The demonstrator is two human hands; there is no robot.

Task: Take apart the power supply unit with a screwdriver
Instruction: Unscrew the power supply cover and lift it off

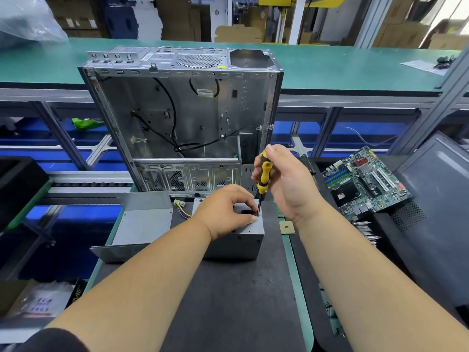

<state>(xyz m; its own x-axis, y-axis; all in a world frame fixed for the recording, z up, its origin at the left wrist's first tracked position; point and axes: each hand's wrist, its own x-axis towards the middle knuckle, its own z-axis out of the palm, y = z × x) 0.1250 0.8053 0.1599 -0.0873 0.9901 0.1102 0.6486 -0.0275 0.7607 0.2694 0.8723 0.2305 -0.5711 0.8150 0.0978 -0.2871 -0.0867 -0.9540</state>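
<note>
The power supply [243,240] sits on the table [228,301] before an open computer case [177,118]; the right hand [286,184] grips a screwdriver [264,176] upright on it, the left hand [225,212] pinches near its tip

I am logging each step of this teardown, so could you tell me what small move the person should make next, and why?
Probably turn the screwdriver to back out the screw. The right hand grips its yellow and black handle, the tip sits at a screw spot on top of the power supply, and the left hand steadies the box with its fingers beside the tip. Whether the screw is already loose cannot be seen.
</note>
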